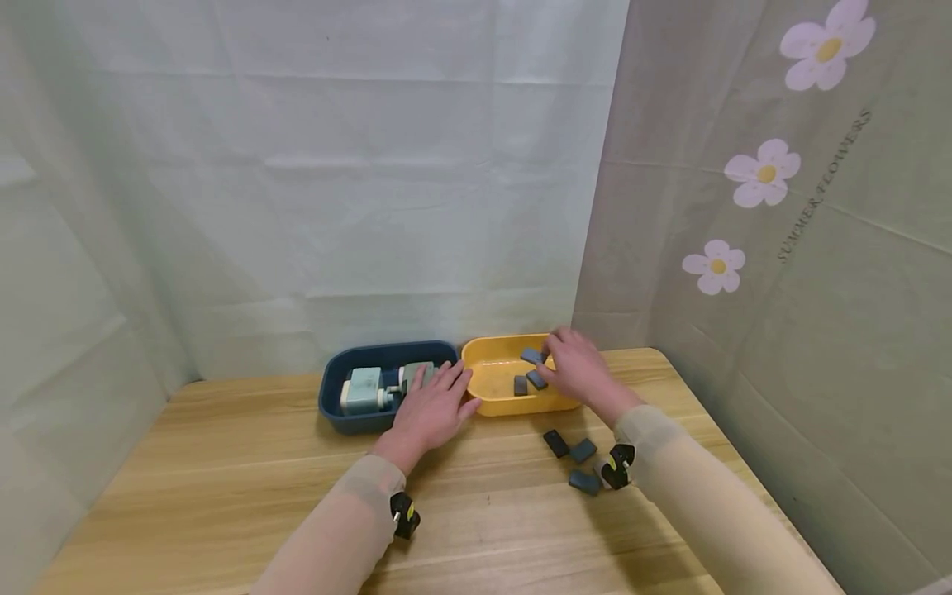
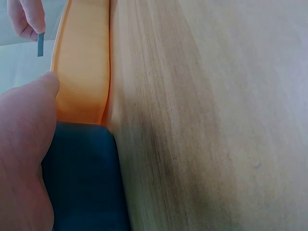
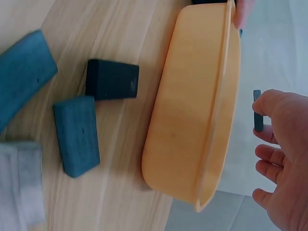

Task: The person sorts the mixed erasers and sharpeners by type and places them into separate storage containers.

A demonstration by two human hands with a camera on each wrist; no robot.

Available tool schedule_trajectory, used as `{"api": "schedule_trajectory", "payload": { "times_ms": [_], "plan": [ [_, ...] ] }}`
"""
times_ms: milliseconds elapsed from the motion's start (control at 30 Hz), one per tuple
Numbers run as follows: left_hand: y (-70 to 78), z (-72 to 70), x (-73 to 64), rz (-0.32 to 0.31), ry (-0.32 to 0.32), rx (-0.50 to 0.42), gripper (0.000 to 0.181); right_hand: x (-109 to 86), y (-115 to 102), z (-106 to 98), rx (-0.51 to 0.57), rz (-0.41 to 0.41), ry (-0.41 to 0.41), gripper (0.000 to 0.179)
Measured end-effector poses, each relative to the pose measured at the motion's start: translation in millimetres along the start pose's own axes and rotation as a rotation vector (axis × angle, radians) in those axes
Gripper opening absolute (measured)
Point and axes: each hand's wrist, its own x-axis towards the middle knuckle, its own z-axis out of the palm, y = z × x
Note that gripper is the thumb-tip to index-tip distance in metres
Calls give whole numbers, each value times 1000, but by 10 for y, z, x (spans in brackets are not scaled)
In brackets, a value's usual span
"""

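Legibly, "SUMMER FLOWERS" lettering [image 1: 833, 172] slants up the cloth [image 1: 833, 347] to the right of the right hand [image 1: 580, 368]; a mark on the black block [image 3: 112, 79], nearer the body than that hand, is too small to read. Stretched forward, the right hand pinches a thin dark grey block [image 3: 258, 110] over the yellow tray [image 1: 521, 405]. The left hand [image 1: 434, 413] grasps nothing, fingers extended across the adjoining ends of that tray and the navy tray [image 1: 353, 424].
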Motion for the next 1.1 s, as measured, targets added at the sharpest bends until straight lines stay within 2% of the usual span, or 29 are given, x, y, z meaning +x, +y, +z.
{"api": "schedule_trajectory", "payload": {
  "times_ms": [167, 400, 667, 1100],
  "plan": [
    [15, 15, -3, 2, 4, 2, 72, 19, -25, 67, 10, 0, 0, 26],
    [31, 12, -9, 5, 0, 7, 72, 16, -32, 59, 37, 20, -25, 53],
    [10, 1, 3, 2, 5, 11, 73, -78, -5, 12, 25, -10, -10, 59],
    [0, -10, 11, 4, -1, 8, 73, -289, 82, 58, -24, -60, 21, 66]
  ]
}}
